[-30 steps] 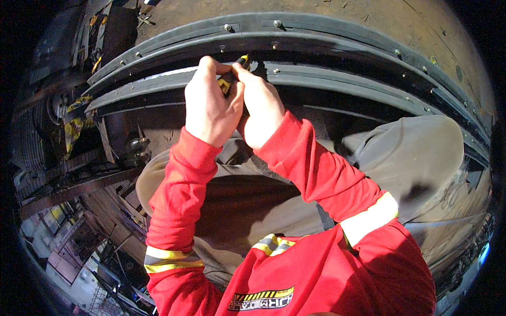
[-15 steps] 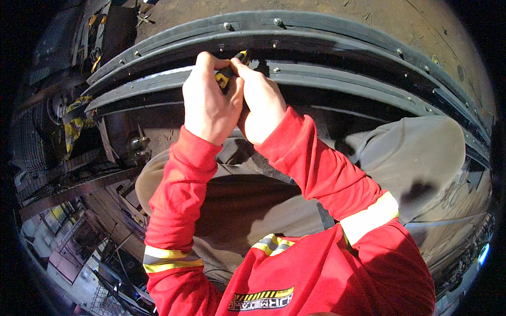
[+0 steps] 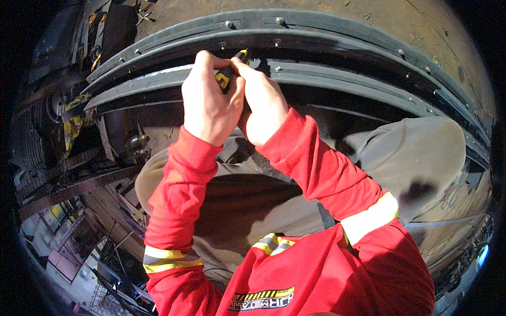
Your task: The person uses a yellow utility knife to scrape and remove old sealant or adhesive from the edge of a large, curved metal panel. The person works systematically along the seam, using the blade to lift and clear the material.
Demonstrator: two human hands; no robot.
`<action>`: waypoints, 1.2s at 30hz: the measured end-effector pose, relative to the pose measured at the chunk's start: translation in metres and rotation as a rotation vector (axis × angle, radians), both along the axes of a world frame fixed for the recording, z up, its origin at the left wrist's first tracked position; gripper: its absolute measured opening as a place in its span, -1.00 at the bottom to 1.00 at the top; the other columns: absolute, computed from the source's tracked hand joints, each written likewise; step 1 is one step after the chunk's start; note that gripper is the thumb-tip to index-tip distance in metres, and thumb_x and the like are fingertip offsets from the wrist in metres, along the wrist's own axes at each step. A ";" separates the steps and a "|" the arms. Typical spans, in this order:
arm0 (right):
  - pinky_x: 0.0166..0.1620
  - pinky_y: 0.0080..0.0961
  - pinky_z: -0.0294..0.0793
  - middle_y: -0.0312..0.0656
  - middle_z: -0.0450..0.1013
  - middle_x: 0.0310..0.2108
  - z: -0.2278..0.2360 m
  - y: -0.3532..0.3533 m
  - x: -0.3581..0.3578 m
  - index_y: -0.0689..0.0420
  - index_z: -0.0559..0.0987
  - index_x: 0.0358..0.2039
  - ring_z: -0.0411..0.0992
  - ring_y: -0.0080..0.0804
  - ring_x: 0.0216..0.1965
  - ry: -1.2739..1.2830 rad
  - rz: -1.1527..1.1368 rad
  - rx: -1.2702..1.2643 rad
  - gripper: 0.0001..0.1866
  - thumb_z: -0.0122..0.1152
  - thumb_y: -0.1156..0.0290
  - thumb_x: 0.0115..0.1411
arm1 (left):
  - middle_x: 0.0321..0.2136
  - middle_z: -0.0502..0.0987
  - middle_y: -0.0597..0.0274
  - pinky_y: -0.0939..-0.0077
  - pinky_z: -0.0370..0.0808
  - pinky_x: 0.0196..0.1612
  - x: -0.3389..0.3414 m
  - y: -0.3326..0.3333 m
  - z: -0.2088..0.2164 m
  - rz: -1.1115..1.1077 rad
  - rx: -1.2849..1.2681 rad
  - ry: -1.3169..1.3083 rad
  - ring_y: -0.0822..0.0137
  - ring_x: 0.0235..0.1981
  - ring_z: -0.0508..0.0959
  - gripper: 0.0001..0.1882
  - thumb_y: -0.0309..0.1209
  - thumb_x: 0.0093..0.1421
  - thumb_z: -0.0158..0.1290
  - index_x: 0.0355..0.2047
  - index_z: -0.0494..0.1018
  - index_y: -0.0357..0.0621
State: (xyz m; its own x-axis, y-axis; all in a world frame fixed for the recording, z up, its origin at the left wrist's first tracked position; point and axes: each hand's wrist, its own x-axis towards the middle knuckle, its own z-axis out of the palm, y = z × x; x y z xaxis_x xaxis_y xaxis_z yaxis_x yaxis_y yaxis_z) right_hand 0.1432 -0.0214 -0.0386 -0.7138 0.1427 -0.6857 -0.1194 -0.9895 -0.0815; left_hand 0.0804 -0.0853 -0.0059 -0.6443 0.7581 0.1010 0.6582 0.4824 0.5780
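Observation:
Both of my hands meet over the long dark metal rails in front of me. Between them is a small yellow-and-black hand tool [image 3: 222, 80], largely covered by fingers, so its exact kind is hidden. My left hand [image 3: 209, 100] is closed around its near side, thumb and fingers bent. On the other side, my right hand [image 3: 262, 100] also grips it, fingers curled in. A narrow black-and-yellow tip sticks out past the fingertips, pointing away from me. Just beyond and below the hands run the near rail [image 3: 337, 81] and the far rail [image 3: 342, 26], both set with several bolts.
My bent knees in grey trousers [image 3: 416, 142] flank the space beneath my arms. At the left lie a yellow patterned bag or wrap [image 3: 74, 129], metal scraps and a dark steel bar [image 3: 79, 189]. Brown floor [image 3: 421, 26] stretches beyond the rails.

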 end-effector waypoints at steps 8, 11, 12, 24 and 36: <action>-0.07 -0.34 0.47 -0.15 0.52 -0.18 -0.008 0.000 -0.001 0.10 0.51 -0.12 0.48 -0.33 -0.15 -0.004 0.024 0.018 -0.70 -0.04 0.17 0.35 | -0.49 0.50 -0.16 0.27 0.51 -0.33 -0.002 0.000 -0.007 -0.032 0.053 0.043 -0.10 -0.43 0.58 -0.71 -0.51 0.02 0.19 -0.30 0.33 -0.31; -0.07 -0.34 0.47 -0.14 0.52 -0.18 -0.010 -0.002 -0.002 0.10 0.51 -0.12 0.48 -0.33 -0.14 -0.005 0.029 0.019 -0.70 -0.03 0.17 0.35 | -0.48 0.50 -0.16 0.28 0.51 -0.32 -0.002 0.000 -0.008 -0.027 0.050 0.046 -0.09 -0.42 0.58 -0.71 -0.51 0.02 0.18 -0.30 0.33 -0.32; -0.06 -0.34 0.47 -0.14 0.52 -0.18 -0.009 -0.002 -0.002 0.09 0.52 -0.12 0.48 -0.33 -0.14 -0.008 0.032 0.008 -0.70 -0.02 0.16 0.35 | -0.48 0.50 -0.16 0.29 0.51 -0.32 -0.003 0.000 -0.008 -0.029 0.055 0.050 -0.09 -0.42 0.58 -0.71 -0.51 0.03 0.18 -0.30 0.33 -0.32; -0.10 -0.38 0.47 -0.15 0.53 -0.19 -0.004 0.000 -0.001 0.13 0.54 -0.15 0.48 -0.35 -0.18 -0.030 0.009 0.059 -0.71 0.00 0.20 0.35 | -0.51 0.48 -0.12 0.31 0.49 -0.36 0.001 -0.003 -0.010 -0.021 0.100 0.072 -0.05 -0.47 0.57 -0.71 -0.52 0.02 0.19 -0.30 0.32 -0.30; -0.11 -0.41 0.47 -0.18 0.54 -0.22 0.000 0.002 0.001 0.12 0.55 -0.18 0.48 -0.39 -0.20 0.035 0.007 0.057 -0.72 -0.01 0.19 0.36 | -0.49 0.49 -0.11 0.34 0.50 -0.35 0.002 -0.001 -0.004 -0.016 0.118 0.094 -0.03 -0.47 0.57 -0.71 -0.53 0.03 0.18 -0.28 0.33 -0.29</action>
